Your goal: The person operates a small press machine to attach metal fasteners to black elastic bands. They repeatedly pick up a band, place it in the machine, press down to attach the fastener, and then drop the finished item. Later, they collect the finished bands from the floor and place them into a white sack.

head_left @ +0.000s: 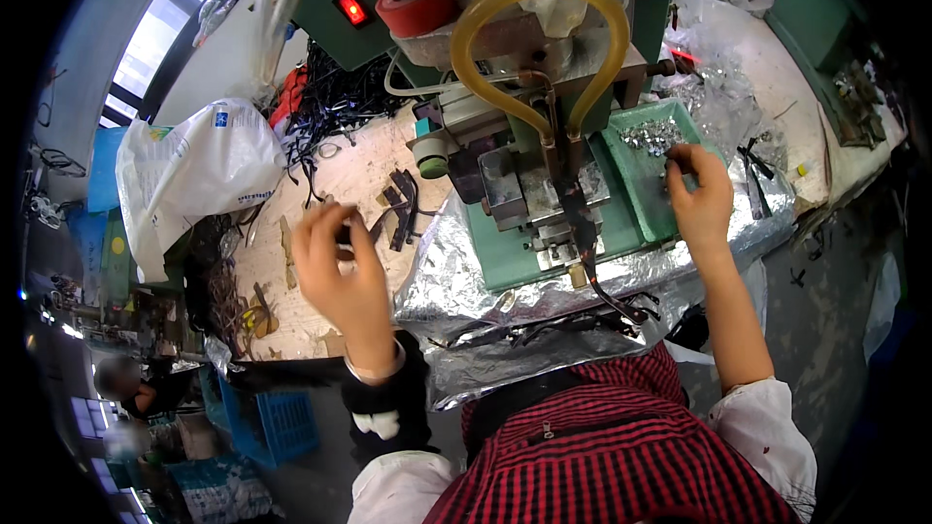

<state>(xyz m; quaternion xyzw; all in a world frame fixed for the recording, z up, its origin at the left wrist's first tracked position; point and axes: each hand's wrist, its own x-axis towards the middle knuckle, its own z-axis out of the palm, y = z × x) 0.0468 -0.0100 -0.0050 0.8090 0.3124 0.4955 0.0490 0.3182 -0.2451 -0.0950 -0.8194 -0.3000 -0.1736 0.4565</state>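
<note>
Silver foil (437, 272) covers the front of a pale workbench (316, 315) carrying a green bench press (500, 189), its head partly hidden by a looped yellow hose (473, 10). To its left lie a white plastic bag (199, 175), a heap of black cables (349, 102) and, nearer, short black strips (403, 213). Beside these strips, the left hand (340, 267) is loosely curled; whether it grips anything, I cannot tell. At the right side of a green tray (631, 194) holding small metal parts (649, 136), the right hand (701, 196) bends thumb and forefinger close together, its hold unclear. A blue crate (286, 424) stands lower left.
</note>
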